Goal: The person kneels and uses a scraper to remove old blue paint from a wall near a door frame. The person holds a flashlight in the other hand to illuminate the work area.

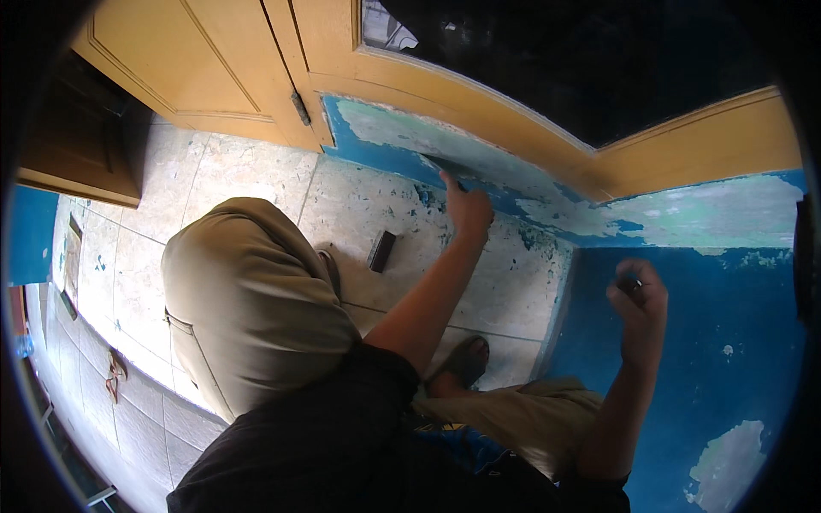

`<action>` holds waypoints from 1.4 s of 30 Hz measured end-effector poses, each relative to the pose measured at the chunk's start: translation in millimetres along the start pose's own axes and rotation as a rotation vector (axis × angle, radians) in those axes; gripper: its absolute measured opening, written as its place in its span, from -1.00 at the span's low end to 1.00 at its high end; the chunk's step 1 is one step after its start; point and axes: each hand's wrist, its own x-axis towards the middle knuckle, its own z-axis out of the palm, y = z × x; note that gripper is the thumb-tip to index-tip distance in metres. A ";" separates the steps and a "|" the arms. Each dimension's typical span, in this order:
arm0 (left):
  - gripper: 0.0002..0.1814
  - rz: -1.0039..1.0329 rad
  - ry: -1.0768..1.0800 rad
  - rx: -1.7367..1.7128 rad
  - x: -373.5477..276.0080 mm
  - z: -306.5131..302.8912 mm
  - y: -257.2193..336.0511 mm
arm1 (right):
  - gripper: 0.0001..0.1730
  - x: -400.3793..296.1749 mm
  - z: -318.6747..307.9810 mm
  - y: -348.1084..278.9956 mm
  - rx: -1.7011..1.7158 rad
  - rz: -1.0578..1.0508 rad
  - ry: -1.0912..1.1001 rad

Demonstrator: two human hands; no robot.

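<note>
My left hand (470,208) reaches down to the low wall under the window, its index finger stretched along a thin flat scraper (442,165). The scraper's blade lies against the wall strip (391,131), where blue paint has come away and a pale green-grey layer shows; its handle is hidden in my fist. My right hand (641,292) hangs in front of the blue side wall (693,314). Its fingers are loosely curled with a gap between thumb and forefinger, and I see nothing held there.
A small dark rectangular block (382,251) lies on the tiled floor (282,173) between my feet. Blue paint flakes (423,195) litter the wall's foot. Above are a yellow-brown window frame (487,83) and a hinged wooden door (186,64). Sandals (115,377) lie at the left.
</note>
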 end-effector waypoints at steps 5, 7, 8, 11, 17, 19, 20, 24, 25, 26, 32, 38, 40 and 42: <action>-0.18 0.065 -0.008 0.026 2.0 6.3 -5.1 | -0.76 -1.8 -12.3 8.1 0.045 -0.022 -0.019; -0.19 0.063 0.002 0.049 4.4 1.6 -6.3 | -0.76 -5.2 -15.6 9.4 0.050 0.016 -0.014; -0.19 0.062 0.006 0.060 5.0 -0.9 -7.3 | -0.76 -7.2 -16.6 9.8 0.058 0.024 -0.004; -0.12 0.082 -0.005 0.115 0.0 1.4 -7.5 | -0.76 -15.0 -23.9 9.1 0.062 0.032 0.026; -0.13 0.038 -0.009 0.016 1.0 -1.4 -3.9 | -0.76 -30.2 -38.0 20.7 0.068 -0.007 0.054; -0.14 0.019 -0.039 -0.060 1.2 -4.6 2.0 | -0.76 -34.0 -42.1 22.0 0.073 0.000 0.061; -0.14 0.010 -0.054 -0.098 0.7 -5.6 4.6 | -0.76 -34.1 -43.7 21.7 0.055 0.015 0.056; -0.15 0.082 0.000 0.059 -5.6 -10.6 -1.5 | -0.75 -34.4 -45.9 21.5 0.028 -0.003 0.071; -0.14 0.050 -0.023 0.042 -5.1 -11.7 1.4 | -0.75 -33.5 -45.5 22.3 0.034 -0.027 0.079; -0.14 0.017 -0.046 0.025 -4.6 -12.5 4.4 | -0.75 -31.9 -45.5 22.4 0.053 -0.034 0.064; -0.13 0.161 0.029 0.041 -3.5 -13.7 -5.2 | -0.77 -24.9 -34.5 15.6 0.001 -0.020 0.018; -0.12 0.030 -0.007 0.012 1.8 -6.9 0.2 | -0.78 -19.7 -30.5 15.5 0.006 -0.033 0.003; -0.10 0.025 -0.012 -0.090 2.1 -10.6 -4.4 | -0.78 -16.8 -30.3 15.2 -0.022 0.001 -0.012; -0.08 0.023 -0.017 -0.159 5.4 -11.4 -7.3 | -0.78 -16.8 -29.5 14.1 -0.002 0.011 -0.006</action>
